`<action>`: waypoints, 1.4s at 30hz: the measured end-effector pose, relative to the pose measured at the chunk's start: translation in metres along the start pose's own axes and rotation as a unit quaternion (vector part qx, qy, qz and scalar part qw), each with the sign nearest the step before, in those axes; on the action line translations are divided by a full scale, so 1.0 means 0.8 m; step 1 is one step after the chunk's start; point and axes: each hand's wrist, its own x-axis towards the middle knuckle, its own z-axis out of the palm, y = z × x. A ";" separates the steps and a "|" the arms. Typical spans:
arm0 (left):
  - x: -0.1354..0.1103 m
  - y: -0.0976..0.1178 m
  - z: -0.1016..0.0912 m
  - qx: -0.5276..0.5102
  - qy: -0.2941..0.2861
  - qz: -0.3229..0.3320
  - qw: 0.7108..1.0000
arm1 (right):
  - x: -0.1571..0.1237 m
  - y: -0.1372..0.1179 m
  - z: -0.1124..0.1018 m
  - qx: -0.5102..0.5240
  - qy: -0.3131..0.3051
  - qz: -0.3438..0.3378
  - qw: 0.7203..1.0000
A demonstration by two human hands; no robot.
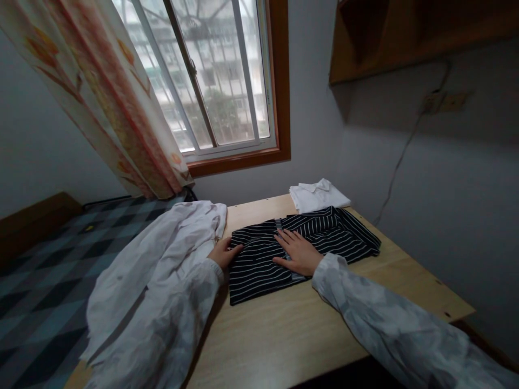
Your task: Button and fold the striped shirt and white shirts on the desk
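Observation:
A black shirt with thin white stripes [259, 270] lies folded flat on the wooden table, a greyish strip showing across its middle. At its left edge is my left hand [223, 254], thumb over the cloth and closed on the border; its other fingers are partly hidden. My right hand [299, 253] rests palm down on the middle of the shirt, fingers spread and holding nothing. To the right, more of the striped cloth lies in bunched layers.
A folded white garment [318, 195] sits at the table's [259, 346] far edge. Loose white clothing [162, 248] heaps at the left, beside a bed with a checked cover [36, 292]. Window, curtain [121, 108] and wall shelf [385, 43] stand beyond. A cord [399, 162] hangs on the wall.

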 end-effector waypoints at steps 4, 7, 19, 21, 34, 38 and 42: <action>0.003 0.010 -0.021 -0.049 0.033 0.020 0.998 | 0.017 -0.017 0.001 0.020 -0.015 -0.011 1.000; 0.009 0.015 -0.047 0.010 0.106 0.006 0.994 | 0.030 -0.030 -0.002 0.047 -0.026 -0.031 0.998; 0.038 0.061 -0.084 0.086 0.076 -0.100 0.988 | -0.029 0.053 -0.048 0.146 0.009 -0.042 0.988; 0.052 0.093 -0.067 0.043 0.056 -0.074 0.995 | -0.044 0.069 -0.058 0.189 0.058 -0.029 0.980; 0.098 0.258 0.163 -0.159 -0.222 -0.044 0.961 | -0.058 0.127 -0.057 0.518 0.207 0.173 0.812; 0.084 0.237 0.191 -0.219 -0.330 0.023 0.918 | -0.056 0.139 -0.051 0.552 0.199 0.263 0.766; 0.041 0.187 0.168 -0.097 -0.195 0.183 0.958 | -0.055 0.144 -0.046 0.520 0.190 0.282 0.784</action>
